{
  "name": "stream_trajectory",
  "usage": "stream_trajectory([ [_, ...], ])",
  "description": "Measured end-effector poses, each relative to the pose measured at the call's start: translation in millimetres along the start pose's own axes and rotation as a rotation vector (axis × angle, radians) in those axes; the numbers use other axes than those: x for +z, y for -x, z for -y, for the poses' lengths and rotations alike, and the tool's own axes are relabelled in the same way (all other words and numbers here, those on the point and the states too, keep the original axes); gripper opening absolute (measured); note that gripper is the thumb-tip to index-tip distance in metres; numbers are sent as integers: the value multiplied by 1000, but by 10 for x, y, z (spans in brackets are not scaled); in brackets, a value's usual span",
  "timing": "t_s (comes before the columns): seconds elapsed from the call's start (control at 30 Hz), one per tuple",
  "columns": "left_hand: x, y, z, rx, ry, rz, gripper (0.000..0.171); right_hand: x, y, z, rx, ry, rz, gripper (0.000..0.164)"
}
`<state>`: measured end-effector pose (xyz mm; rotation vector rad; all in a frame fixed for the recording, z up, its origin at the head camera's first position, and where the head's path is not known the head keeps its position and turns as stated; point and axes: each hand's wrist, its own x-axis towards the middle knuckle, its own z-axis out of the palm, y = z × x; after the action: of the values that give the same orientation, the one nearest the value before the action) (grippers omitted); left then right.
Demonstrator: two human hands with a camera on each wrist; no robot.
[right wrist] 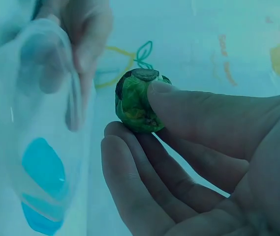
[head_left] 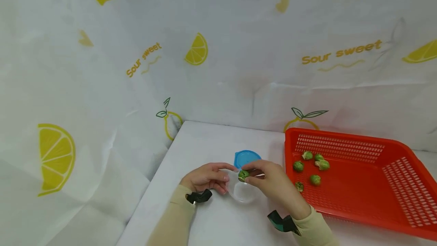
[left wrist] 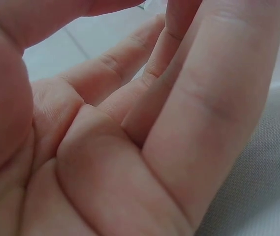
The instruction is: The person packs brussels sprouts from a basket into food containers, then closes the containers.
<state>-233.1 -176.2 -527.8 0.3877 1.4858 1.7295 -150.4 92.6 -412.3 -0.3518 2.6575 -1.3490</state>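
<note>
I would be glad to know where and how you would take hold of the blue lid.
I'd pinch the left rim of the blue lid, coming from above and the left: it appears to lie flat, so its edge offers the likeliest hold. That rim shows uncovered, while the right hand crowds the near right side.

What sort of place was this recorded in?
Probably a makeshift filming corner, though I can't be certain: a wrinkled lemon-printed backdrop hangs behind a plain white surface, which holds a red basket of Brussels sprouts.
</note>
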Motion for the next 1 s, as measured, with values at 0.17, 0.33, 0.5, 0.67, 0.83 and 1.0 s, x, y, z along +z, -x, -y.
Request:
stream_trajectory([
  [0.17, 16, -27, -1, 12, 3, 30, 48, 162, 27, -29, 34, 15, -26, 24],
  [0.33, 22, -30, 4, 3, 27, 61, 50, 244, 27, -48, 23, 38, -33, 26],
  [0.5, 1, -19, 14, 13, 34, 67, 51, 300, 0, -53, 22, 57, -24, 26],
  [0.67, -18, -10, 10, 17, 33, 54, 50, 351, -40, -62, 10, 88, -6, 26],
  [0.83, -6, 4, -19, 7, 29, 33, 47, 381, -55, -65, -39, 113, 10, 26],
  [1.0, 14, 5, -39, -7, 19, 29, 47, 427, -58, -70, -15, 141, 23, 22],
])
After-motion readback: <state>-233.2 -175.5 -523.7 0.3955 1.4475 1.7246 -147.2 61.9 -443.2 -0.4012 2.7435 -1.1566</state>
